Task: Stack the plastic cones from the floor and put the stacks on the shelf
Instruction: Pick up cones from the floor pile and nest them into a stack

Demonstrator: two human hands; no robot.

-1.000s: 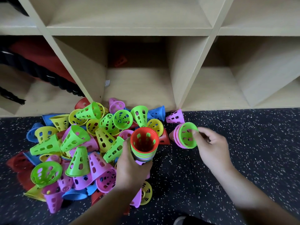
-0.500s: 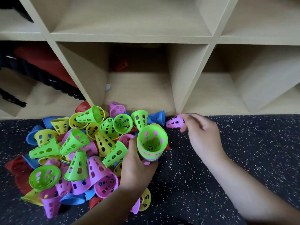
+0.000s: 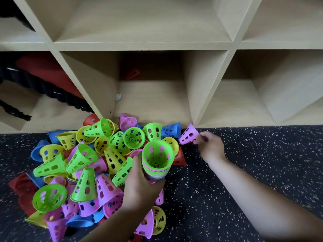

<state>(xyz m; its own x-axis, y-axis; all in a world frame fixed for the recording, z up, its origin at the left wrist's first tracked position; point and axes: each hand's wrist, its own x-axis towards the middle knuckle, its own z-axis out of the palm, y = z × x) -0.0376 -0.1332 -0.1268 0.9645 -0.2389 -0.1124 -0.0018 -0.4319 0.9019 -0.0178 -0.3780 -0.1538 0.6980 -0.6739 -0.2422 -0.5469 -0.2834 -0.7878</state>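
Note:
A heap of perforated plastic cones [image 3: 83, 165] in green, yellow, pink, blue and red lies on the dark speckled floor before the wooden shelf [image 3: 206, 105]. My left hand [image 3: 141, 187] grips a stack of nested cones [image 3: 157, 163], mouth up, a green one on top. My right hand [image 3: 210, 145] pinches the rim of a single pink cone [image 3: 188, 134] lying by the shelf's bottom edge, its tip pointing left.
One red cone [image 3: 132, 74] sits deep in the middle lower compartment. Red and black gear [image 3: 45, 79] fills the lower left compartment. The other compartments hold nothing visible. Bare speckled floor [image 3: 262, 163] spreads to the right of the heap.
My right hand dropped the green and pink cones onto the stack in my left hand, then reached up to the pink cone by the shelf and took hold of it.

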